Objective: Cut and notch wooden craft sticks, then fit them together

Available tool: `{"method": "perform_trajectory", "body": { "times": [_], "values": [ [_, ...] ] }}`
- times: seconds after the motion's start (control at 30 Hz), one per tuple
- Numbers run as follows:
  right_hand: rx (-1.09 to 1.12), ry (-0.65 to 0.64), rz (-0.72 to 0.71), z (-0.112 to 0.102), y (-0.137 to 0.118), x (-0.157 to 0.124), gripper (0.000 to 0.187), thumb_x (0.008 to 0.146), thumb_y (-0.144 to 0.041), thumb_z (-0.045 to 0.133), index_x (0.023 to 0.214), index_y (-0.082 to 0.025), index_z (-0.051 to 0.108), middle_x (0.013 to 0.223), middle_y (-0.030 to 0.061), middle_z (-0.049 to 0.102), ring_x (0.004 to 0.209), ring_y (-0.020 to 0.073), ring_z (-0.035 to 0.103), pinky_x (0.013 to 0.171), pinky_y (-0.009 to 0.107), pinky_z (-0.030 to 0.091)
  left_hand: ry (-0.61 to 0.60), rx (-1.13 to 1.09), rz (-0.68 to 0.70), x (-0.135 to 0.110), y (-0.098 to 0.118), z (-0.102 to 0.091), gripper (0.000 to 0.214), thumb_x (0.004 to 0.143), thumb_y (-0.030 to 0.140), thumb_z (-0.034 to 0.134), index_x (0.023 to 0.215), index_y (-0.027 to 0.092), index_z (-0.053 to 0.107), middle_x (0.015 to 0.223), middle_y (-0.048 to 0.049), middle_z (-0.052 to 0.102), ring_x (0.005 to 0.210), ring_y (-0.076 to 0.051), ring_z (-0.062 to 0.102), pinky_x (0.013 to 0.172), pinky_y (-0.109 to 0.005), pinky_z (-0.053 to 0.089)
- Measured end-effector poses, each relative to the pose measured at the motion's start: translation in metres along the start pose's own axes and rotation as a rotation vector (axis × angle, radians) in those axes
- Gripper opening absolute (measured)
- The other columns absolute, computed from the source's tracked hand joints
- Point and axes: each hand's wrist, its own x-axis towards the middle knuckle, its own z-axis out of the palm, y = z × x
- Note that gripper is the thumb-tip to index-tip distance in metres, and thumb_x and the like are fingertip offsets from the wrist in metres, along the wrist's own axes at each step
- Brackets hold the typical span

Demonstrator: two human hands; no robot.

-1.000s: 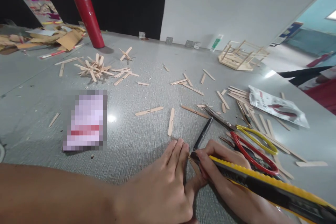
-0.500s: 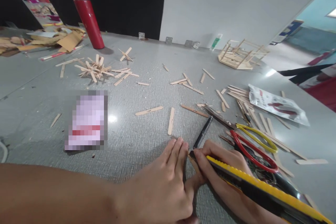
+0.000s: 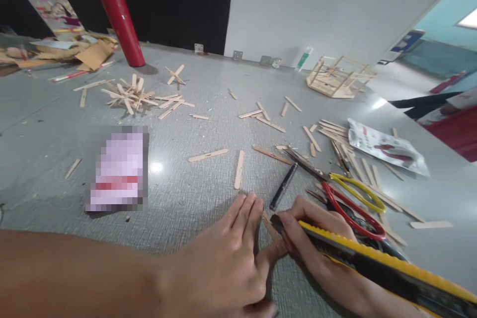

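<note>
My left hand lies flat on the grey floor, fingers stretched out and pressed together, pinning a short wooden stick whose end shows between the two hands. My right hand is closed around a yellow and black utility knife, its tip resting on that stick beside my left fingertips. A black pen lies just beyond the knife tip.
Scissors with red and yellow handles lie to the right among loose sticks. A red flask and a stick pile sit far left. A stick frame model and a plastic packet are at the right.
The view has shifted slightly, so everything sits a little lower-left. Both hands stay in place with the knife tip on the stick.
</note>
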Motion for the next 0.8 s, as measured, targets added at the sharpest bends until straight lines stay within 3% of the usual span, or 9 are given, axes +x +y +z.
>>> {"method": "perform_trajectory", "body": {
  "times": [0.33, 0.57, 0.7, 0.8],
  "values": [
    [-0.021, 0.012, 0.034, 0.0008, -0.0069, 0.0075, 0.038, 0.099, -0.042, 0.053, 0.065, -0.026, 0.053, 0.056, -0.0031, 0.054, 0.051, 0.0146, 0.052, 0.051, 0.030, 0.044, 0.015, 0.023, 0.002, 0.0010, 0.0011, 0.0026, 0.071, 0.100, 0.054, 0.042, 0.141, -0.003, 0.051, 0.136, -0.0386, 0.057, 0.137, -0.050, 0.049, 0.118, -0.054, 0.022],
    [-0.065, -0.011, 0.053, 0.0033, -0.0057, 0.0021, 0.037, 0.101, -0.043, 0.052, 0.068, -0.025, 0.047, 0.061, -0.0026, 0.057, 0.062, 0.0172, 0.057, 0.057, 0.031, 0.046, -0.024, -0.005, -0.005, 0.0011, 0.0016, -0.0020, 0.074, 0.100, 0.055, 0.042, 0.143, -0.005, 0.049, 0.136, -0.0397, 0.055, 0.137, -0.050, 0.049, 0.118, -0.054, 0.025],
    [-0.093, -0.034, 0.024, 0.0026, -0.0064, 0.0048, 0.042, 0.102, -0.041, 0.047, 0.065, -0.025, 0.039, 0.057, -0.0038, 0.048, 0.053, 0.0143, 0.046, 0.049, 0.030, 0.036, -0.036, -0.025, -0.016, 0.0018, 0.0017, -0.0037, 0.075, 0.099, 0.055, 0.043, 0.145, -0.004, 0.048, 0.138, -0.0402, 0.054, 0.138, -0.050, 0.047, 0.118, -0.053, 0.025],
    [-0.104, -0.062, 0.011, 0.0005, -0.0059, 0.0068, 0.041, 0.103, -0.040, 0.047, 0.066, -0.024, 0.041, 0.057, -0.0050, 0.047, 0.051, 0.0125, 0.045, 0.051, 0.030, 0.036, -0.035, -0.036, -0.018, 0.0017, 0.0015, -0.0018, 0.076, 0.099, 0.055, 0.043, 0.145, -0.005, 0.047, 0.139, -0.0405, 0.053, 0.138, -0.050, 0.047, 0.119, -0.053, 0.025]
  ]
}}
